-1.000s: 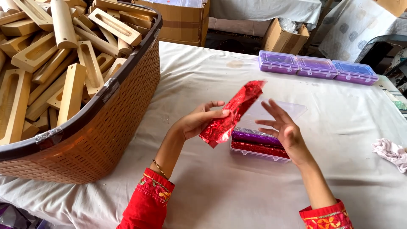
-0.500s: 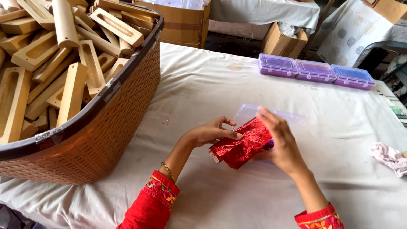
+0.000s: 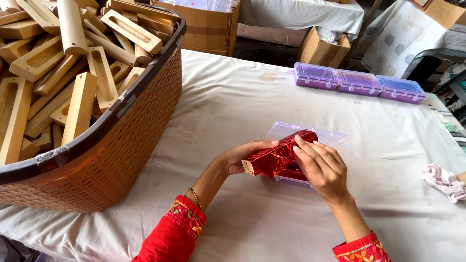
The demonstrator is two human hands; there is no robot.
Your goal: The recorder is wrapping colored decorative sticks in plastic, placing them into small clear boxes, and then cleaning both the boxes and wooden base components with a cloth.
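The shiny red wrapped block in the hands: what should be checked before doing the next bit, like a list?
1. Both hands on the red foil-wrapped block: ok, left hand holds its end, right hand presses on top.
2. Foil covers the whole block: not ok, bare wood shows at the left end.
3. Clear plastic box open underneath: ok, lid lies back.
4. Room inside the box: cannot tell, hands hide it.
5. Basket of wooden pieces within reach: ok, likely, beside the left arm.
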